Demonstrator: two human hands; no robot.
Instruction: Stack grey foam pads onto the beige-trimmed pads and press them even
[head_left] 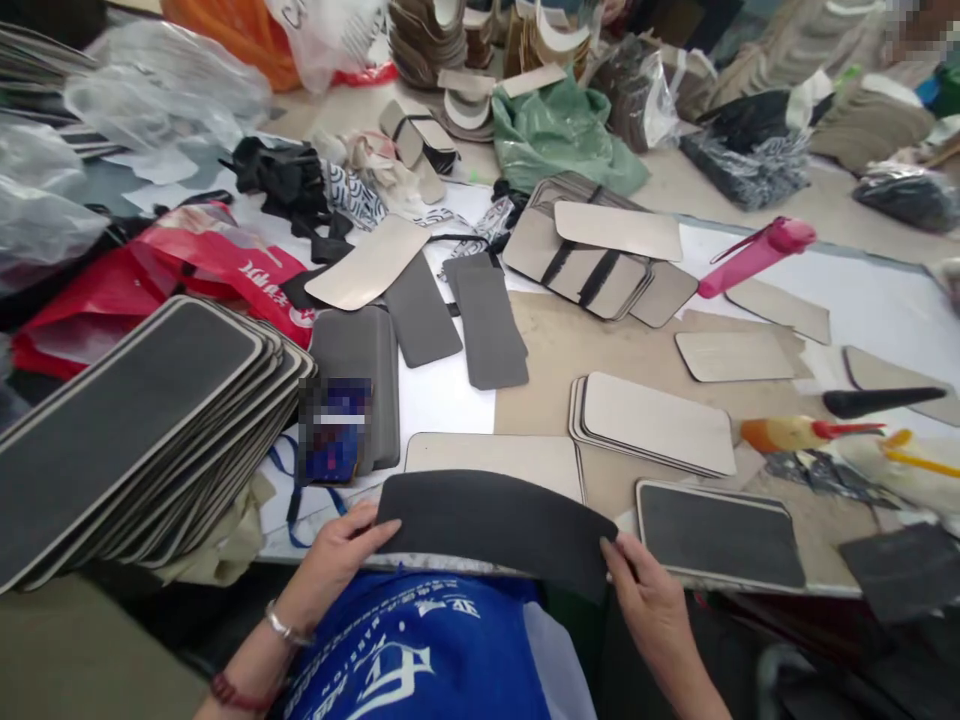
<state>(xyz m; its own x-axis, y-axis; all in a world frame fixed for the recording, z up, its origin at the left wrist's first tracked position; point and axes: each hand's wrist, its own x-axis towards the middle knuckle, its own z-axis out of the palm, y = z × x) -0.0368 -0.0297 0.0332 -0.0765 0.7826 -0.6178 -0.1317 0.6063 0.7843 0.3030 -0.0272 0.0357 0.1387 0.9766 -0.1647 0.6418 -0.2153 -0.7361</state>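
A black curved panel (495,520) is held up at the table's front edge, its long side arching upward. My left hand (349,540) pinches its left end between thumb and fingers. At its right end, my right hand (641,580) grips the corner the same way. Just behind the panel lies a flat beige panel (495,455) with a dark edge, partly hidden by it. To the right are a small stack of beige panels (656,420) and dark panels with pale borders (720,530).
A tall stack of dark panels (142,390) leans at the left beside a red bag (180,260). Grey pieces (491,320), strapped beige panels (585,250), a pink umbrella (757,255) and a yellow-orange bottle (787,433) lie farther back and right. A green bag (562,130) stands behind.
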